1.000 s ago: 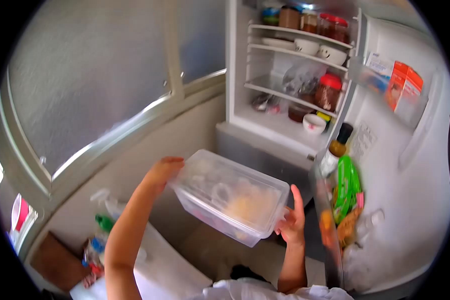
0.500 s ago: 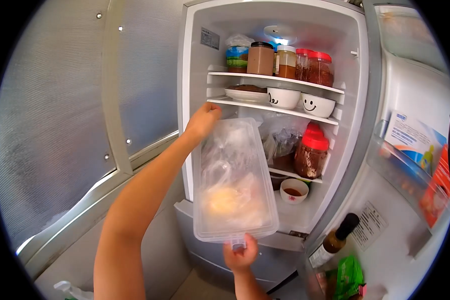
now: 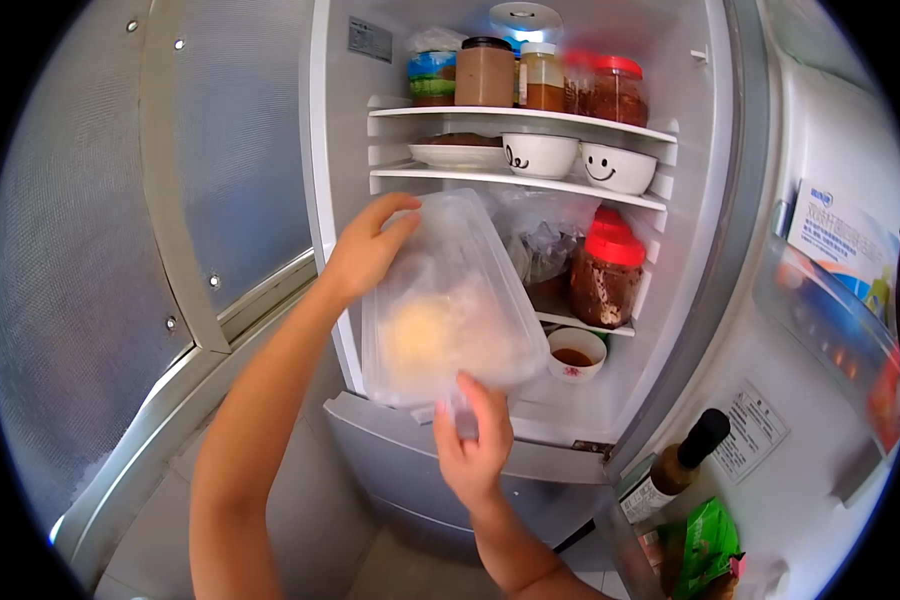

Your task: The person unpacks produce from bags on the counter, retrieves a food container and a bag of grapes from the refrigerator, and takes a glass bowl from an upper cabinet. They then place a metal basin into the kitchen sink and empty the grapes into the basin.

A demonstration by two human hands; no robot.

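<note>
A clear lidded plastic food container (image 3: 448, 275) is held tilted in front of the open fridge. Through its cloudy lid show a plastic bag and something yellowish and pinkish that I cannot make out. My left hand (image 3: 368, 252) grips its far left side, with thumb and fingers at the edge. At the near end, my right hand (image 3: 473, 440) has thumb and finger closed on the handle tab, which is partly hidden. Behind the container, a red-lidded jar (image 3: 607, 275) and a small bowl of brown liquid (image 3: 577, 354) stand inside the fridge.
Smiley bowls (image 3: 618, 168) and a plate (image 3: 457, 155) sit on the middle shelf (image 3: 530, 182), with several jars (image 3: 485, 75) above. To the right, the open fridge door carries a dark-capped bottle (image 3: 677, 465) and a green packet (image 3: 705, 545). A frosted window panel (image 3: 240, 140) stands at left.
The container's near end has risen in view, and its tilt has changed. My right hand has come up with it, and my left hand's fingers have moved onto the lid's far edge. The view has shifted.
</note>
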